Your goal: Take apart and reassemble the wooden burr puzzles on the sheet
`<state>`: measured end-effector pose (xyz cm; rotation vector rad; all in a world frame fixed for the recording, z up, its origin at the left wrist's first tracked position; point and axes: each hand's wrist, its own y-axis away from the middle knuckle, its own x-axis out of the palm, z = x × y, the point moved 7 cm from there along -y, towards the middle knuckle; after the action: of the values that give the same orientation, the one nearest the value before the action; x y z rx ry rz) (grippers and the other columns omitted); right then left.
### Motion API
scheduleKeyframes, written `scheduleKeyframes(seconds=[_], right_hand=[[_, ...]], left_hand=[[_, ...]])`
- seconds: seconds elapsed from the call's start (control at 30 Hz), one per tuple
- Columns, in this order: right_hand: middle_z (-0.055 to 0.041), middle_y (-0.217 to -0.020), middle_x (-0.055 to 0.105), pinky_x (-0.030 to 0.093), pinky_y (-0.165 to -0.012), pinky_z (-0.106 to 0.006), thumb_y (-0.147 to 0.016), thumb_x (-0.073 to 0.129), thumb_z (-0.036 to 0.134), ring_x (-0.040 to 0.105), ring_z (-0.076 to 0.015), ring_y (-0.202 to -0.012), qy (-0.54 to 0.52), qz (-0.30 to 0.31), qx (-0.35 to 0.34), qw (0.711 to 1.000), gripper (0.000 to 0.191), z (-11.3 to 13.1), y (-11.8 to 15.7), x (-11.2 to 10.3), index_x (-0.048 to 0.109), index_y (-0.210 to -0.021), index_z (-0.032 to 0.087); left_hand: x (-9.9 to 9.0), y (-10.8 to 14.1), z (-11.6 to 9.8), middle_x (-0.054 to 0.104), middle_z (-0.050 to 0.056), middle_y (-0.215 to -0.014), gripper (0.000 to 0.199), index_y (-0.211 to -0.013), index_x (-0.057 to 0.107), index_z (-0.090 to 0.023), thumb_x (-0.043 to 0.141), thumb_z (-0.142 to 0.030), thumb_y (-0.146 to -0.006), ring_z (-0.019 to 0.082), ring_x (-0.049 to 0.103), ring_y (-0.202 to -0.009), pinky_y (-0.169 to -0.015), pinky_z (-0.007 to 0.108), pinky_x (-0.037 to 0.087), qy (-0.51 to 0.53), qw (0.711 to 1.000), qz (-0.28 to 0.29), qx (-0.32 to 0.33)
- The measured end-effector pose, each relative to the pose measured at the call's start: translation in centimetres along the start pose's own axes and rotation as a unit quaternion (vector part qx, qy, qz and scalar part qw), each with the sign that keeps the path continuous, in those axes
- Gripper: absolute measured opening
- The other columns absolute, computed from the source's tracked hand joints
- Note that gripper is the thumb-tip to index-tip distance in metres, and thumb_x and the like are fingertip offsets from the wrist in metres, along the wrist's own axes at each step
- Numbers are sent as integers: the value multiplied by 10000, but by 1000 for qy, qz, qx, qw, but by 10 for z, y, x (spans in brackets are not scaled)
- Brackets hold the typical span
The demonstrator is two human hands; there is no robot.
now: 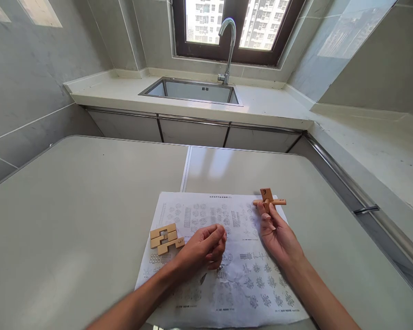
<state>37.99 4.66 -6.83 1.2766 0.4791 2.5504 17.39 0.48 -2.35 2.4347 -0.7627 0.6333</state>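
A printed paper sheet [234, 286] with rows of small diagrams lies on the table [89, 197]. Several notched wooden pieces [164, 233] rest together on its left part. My left hand [211, 245] is over the middle of the sheet, just right of those pieces, with its fingers curled together; whether anything small is inside cannot be made out. At the sheet's upper right, my right hand [273, 227] grips crossed wooden pieces [266, 195] between thumb and fingers. One of them stands up with a dark mark on its face, and another runs crosswise.
Beyond the table's far edge is a white counter [265, 101] with a sink [192, 91] and a metal faucet [229, 50] below a window. A metal rail [344, 178] runs along the right side. Grey walls stand on both sides.
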Motion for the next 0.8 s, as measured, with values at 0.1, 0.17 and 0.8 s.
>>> scheduleKeyframes(seconds=[0.1,0.17,0.8], right_hand=[[-26,-1118,758,605,-480,-78,-916,812,212,663,-36,-610,-13,7,11,1000,265,1,0,2,712,-1159,247],[-18,-1101,762,589,-464,-70,-915,813,212,643,-27,-590,-18,15,14,1000,249,2,0,5,714,-1141,249],[10,-802,641,383,-471,-201,-842,867,435,522,-83,-566,234,166,49,957,332,-32,35,53,650,-919,195]], left_hand=[[0,0,0,322,-119,-504,485,-838,502,-207,676,-652,-919,58,199,-436,-445,200,240,-2,1000,4,1],[0,0,0,322,-120,-507,483,-845,504,-207,673,-652,-921,59,196,-438,-447,201,238,-1,1000,6,2],[16,65,-39,698,22,-848,130,-966,648,-217,620,-324,-1034,170,626,-771,-707,284,463,-626,742,-31,238]])
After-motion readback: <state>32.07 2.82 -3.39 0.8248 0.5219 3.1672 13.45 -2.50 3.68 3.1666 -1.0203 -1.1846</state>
